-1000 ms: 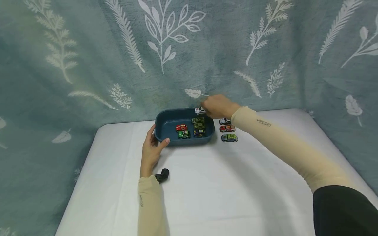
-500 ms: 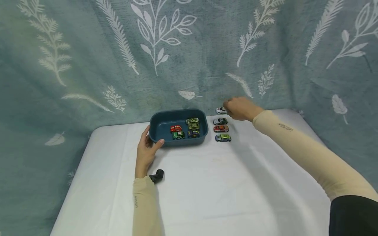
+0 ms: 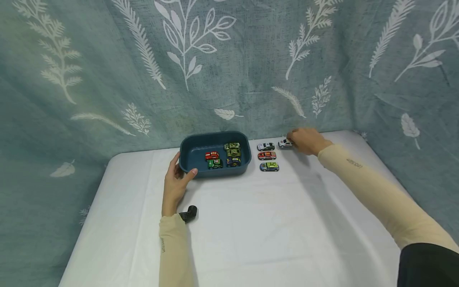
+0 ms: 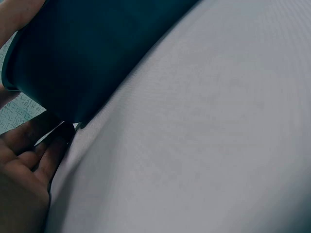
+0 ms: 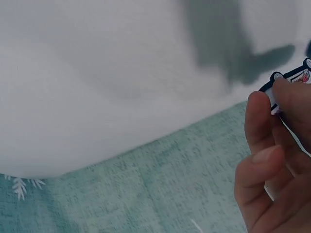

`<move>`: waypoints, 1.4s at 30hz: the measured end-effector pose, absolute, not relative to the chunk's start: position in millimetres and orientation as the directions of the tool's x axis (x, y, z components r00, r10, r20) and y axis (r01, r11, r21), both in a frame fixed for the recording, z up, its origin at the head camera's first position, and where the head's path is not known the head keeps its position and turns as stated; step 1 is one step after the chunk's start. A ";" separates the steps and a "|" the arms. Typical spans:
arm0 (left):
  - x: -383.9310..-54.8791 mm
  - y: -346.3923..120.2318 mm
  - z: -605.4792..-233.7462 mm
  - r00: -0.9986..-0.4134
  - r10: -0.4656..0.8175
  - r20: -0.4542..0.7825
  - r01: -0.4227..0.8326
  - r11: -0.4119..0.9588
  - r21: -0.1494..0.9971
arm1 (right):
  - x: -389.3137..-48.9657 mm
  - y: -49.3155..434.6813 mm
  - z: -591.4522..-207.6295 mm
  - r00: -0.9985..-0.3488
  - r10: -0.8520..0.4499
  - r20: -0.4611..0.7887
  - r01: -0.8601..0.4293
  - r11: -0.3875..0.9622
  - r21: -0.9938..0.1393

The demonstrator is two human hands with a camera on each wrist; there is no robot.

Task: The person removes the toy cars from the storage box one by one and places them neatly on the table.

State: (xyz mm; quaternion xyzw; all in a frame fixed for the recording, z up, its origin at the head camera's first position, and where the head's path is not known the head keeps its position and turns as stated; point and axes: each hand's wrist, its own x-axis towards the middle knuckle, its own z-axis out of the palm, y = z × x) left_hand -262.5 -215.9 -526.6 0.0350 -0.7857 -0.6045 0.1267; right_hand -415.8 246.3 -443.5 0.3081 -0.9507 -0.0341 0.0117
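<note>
Left hand around blue tray, right hand in pinch on white car — long axis left-right.

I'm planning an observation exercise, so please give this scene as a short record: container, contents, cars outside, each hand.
Container: blue tray on white table
Inside: red car, green car, three more cars
Outside, right of tray: silver-and-black car, orange-red car, lime-topped car, in a column
Left hand: grips the tray's left end
Right hand: pinches white car, right of silver-and-black car
</note>
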 end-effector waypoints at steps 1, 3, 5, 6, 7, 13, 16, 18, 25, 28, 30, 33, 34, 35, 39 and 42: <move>-262.1 -216.3 -526.9 -0.965 -0.208 0.158 0.100 0.265 0.959 | -416.4 247.2 -446.0 -0.812 -0.584 -0.001 -0.583 0.810 0.069; -261.7 -216.9 -527.5 -0.965 -0.207 0.160 0.102 0.265 0.959 | -417.4 248.5 -450.4 -0.815 -0.579 -0.011 -0.578 0.813 0.068; -261.4 -217.0 -527.8 -0.965 -0.207 0.159 0.100 0.267 0.958 | -418.4 249.4 -454.3 -0.822 -0.569 -0.021 -0.569 0.819 0.072; -261.3 -217.1 -527.7 -0.965 -0.208 0.159 0.101 0.267 0.958 | -418.7 249.7 -455.9 -0.825 -0.565 -0.025 -0.565 0.822 0.072; -261.1 -217.2 -527.4 -0.965 -0.209 0.159 0.100 0.267 0.959 | -419.3 249.9 -457.4 -0.828 -0.561 -0.027 -0.561 0.824 0.074; -262.7 -218.0 -525.3 -0.964 -0.207 0.169 0.108 0.274 0.956 | -421.4 249.3 -464.2 -0.846 -0.532 -0.035 -0.533 0.842 0.086; -263.0 -218.3 -524.3 -0.961 -0.214 0.177 0.114 0.278 0.954 | -420.8 249.3 -466.7 -0.854 -0.520 -0.026 -0.521 0.850 0.082; -262.8 -218.3 -524.2 -0.962 -0.214 0.171 0.109 0.276 0.955 | -419.6 249.7 -468.0 -0.857 -0.514 -0.025 -0.514 0.854 0.076; -262.1 -216.9 -526.2 -0.965 -0.218 0.145 0.085 0.263 0.961 | -418.9 253.0 -472.0 -0.880 -0.471 -0.060 -0.473 0.880 0.046; -263.5 -216.7 -527.7 -0.962 -0.225 0.157 0.096 0.262 0.960 | -421.4 252.8 -471.3 -0.885 -0.457 -0.082 -0.461 0.887 0.028; -264.1 -217.3 -528.3 -0.961 -0.222 0.162 0.101 0.265 0.959 | -423.6 251.6 -468.3 -0.892 -0.441 -0.102 -0.444 0.896 0.013; -264.8 -217.8 -529.1 -0.963 -0.213 0.165 0.103 0.277 0.955 | -425.8 249.6 -459.6 -0.901 -0.420 -0.110 -0.420 0.907 -0.018; -264.7 -218.2 -529.1 -0.963 -0.212 0.164 0.102 0.278 0.955 | -426.4 247.8 -455.0 -0.903 -0.418 -0.104 -0.417 0.908 -0.029; -264.4 -218.6 -528.8 -0.963 -0.213 0.165 0.102 0.281 0.954 | -427.1 244.6 -449.8 -0.904 -0.417 -0.098 -0.415 0.909 -0.041; -263.4 -218.1 -530.1 -0.961 -0.218 0.172 0.107 0.280 0.954 | -427.9 223.0 -426.4 -0.894 -0.448 -0.034 -0.442 0.891 -0.106; -263.4 -217.6 -530.4 -0.960 -0.216 0.177 0.114 0.278 0.954 | -426.8 191.8 -409.0 -0.859 -0.511 0.012 -0.506 0.845 -0.173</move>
